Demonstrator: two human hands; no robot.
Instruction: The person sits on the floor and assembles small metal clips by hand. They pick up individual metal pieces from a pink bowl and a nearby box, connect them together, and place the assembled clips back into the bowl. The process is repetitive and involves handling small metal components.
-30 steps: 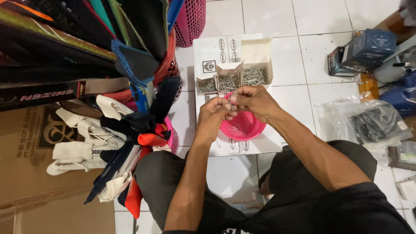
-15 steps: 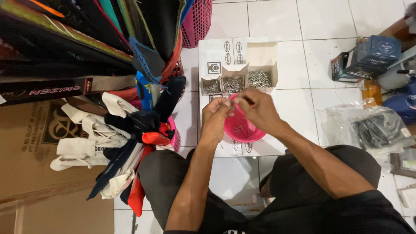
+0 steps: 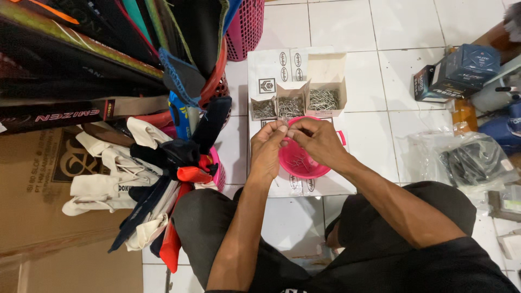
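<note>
Head view: the left hand [image 3: 267, 145] and right hand [image 3: 317, 139] meet fingertip to fingertip, pinching a small thin metal wire piece [image 3: 284, 120] between them. It sits directly above the round pink plastic bowl [image 3: 302, 160]; three open cardboard boxes of shiny wire pieces [image 3: 296, 103] lie just beyond.

one view only, head camera, so no second view shares scene. you look steeply down from above your own lap, facing forward over white tiled floor [image 3: 412, 38]. your left hand [image 3: 267, 149] and right hand [image 3: 319, 140] sit near frame centre, close to lens, forearms running in from bottom edge. pink bowl [image 3: 304, 163] lies just beyond them. racket bags [image 3: 81, 59] fill upper left, plastic bags [image 3: 467, 160] right edge.
</note>
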